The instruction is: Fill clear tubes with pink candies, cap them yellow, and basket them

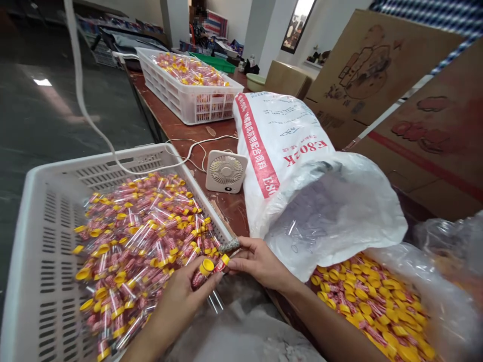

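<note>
The left hand is curled around two small tubes with yellow caps, their capped ends poking up between thumb and fingers, just beside the inner wall of the near basket. The right hand meets it there, thumb and fingers bent close to the smaller cap (whether they actually pinch it, I cannot tell), and a speckled grey piece sits at its index fingertip. A bare clear tube sticks out below the fingers. The tubes look light and stiff, probably thin plastic, smooth enough to slip or roll and liable to crack under a hard squeeze; the body just below the cap seems the surest place to take hold. To the left, the near basket holds a heap of similar capped tubes. Beyond the hands are a small fan on the brown table and a white sack, its mouth open. Yellow caps lie piled at right; farther off are a second filled basket and cardboard boxes.
</note>
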`<state>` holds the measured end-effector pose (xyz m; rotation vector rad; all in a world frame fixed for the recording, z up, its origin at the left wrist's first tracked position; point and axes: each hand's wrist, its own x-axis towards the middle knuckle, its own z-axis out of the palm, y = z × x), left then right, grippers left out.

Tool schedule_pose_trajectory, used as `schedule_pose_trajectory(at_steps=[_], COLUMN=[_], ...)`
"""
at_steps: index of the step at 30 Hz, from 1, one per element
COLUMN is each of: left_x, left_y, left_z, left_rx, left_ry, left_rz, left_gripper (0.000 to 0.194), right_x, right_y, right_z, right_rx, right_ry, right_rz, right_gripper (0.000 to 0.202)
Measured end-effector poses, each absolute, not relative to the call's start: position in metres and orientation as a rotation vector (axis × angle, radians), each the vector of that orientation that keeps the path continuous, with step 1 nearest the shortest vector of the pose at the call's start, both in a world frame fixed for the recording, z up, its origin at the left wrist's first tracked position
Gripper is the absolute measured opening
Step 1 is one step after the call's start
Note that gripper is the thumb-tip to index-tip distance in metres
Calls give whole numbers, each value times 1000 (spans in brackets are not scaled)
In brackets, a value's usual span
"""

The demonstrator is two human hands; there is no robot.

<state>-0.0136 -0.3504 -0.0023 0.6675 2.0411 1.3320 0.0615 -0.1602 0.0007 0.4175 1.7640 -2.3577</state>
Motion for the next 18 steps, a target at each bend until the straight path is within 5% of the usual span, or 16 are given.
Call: schedule_pose_trajectory(at_steps=[13,18], left_x=[9,22], left_y=[-286,-257], left_z=[16,6], left_rx=[1066,963], left_ry=[2073,1857], left_rz=[1133,1148], left_gripper=[32,29], right_x=[126,169], right_y=[-116,-102], right_z=[9,18], right_rx=[613,898], right_ry=[1750,1838], right_rz=[-2606,-2630], right_gripper=[42,54])
